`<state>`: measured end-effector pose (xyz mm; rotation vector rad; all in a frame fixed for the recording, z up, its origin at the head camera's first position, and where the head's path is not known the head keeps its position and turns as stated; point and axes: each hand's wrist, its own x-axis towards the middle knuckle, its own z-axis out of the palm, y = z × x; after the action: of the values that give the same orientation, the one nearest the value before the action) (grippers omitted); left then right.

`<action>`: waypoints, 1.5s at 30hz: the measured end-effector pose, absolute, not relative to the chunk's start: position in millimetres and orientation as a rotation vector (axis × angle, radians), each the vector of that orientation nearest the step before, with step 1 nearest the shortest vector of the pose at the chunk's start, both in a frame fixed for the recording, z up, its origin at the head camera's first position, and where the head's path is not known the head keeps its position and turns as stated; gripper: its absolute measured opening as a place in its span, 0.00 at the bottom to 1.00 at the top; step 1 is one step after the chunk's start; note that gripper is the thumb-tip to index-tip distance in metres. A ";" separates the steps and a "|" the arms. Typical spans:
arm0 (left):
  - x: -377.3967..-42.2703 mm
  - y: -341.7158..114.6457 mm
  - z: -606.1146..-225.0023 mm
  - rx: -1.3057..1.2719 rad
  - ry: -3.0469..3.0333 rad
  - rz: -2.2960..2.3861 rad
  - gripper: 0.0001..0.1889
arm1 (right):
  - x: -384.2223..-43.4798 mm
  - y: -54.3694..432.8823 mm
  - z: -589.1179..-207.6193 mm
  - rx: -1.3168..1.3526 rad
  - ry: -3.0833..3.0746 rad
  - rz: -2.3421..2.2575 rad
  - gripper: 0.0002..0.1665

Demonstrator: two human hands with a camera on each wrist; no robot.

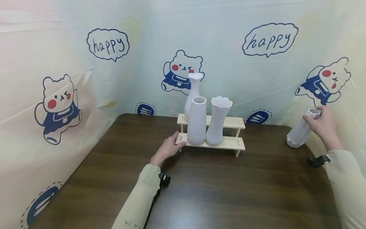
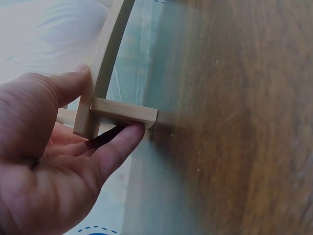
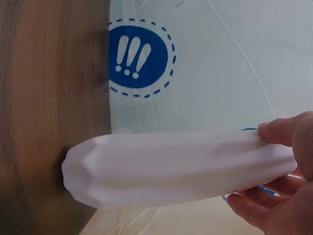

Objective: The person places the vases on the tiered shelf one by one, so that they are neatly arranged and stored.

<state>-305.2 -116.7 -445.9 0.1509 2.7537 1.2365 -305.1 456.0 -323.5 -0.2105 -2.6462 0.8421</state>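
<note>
At the table's right edge my right hand [image 1: 324,125] grips a white faceted vase [image 1: 300,132] near its mouth; the vase leans, its base low by the tabletop. In the right wrist view the thumb and fingers are round the neck of the faceted vase [image 3: 171,169]. My left hand [image 1: 168,148] pinches the left end of a two-tier wooden stand [image 1: 228,143], thumb on top and fingers beneath the board [image 2: 124,110]. On the lower tier stand a textured cylindrical vase [image 1: 197,124] and a scalloped-rim vase [image 1: 218,124]. A tall flared vase [image 1: 193,92] stands on the upper tier behind.
The dark wooden table [image 1: 200,187] reaches to a printed cloth backdrop [image 1: 148,63] with bears and "happy" bubbles, hanging behind and at both sides. Black camera straps circle both wrists, the right one [image 1: 318,161] hanging over the table's right side.
</note>
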 end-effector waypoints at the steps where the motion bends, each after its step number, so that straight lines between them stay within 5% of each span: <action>1: -305.3 -116.5 -445.8 0.159 2.756 1.236 0.45 | -304.5 455.3 -322.6 -0.215 -2.638 0.853 0.44; 45: -307.0 -115.0 -445.2 0.107 2.745 1.214 0.45 | -309.5 368.1 -256.2 -0.138 -2.446 0.914 0.38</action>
<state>-307.0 -115.0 -445.2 0.1065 2.7451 1.2142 -309.5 368.1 -256.2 -0.1383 -2.4460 0.9139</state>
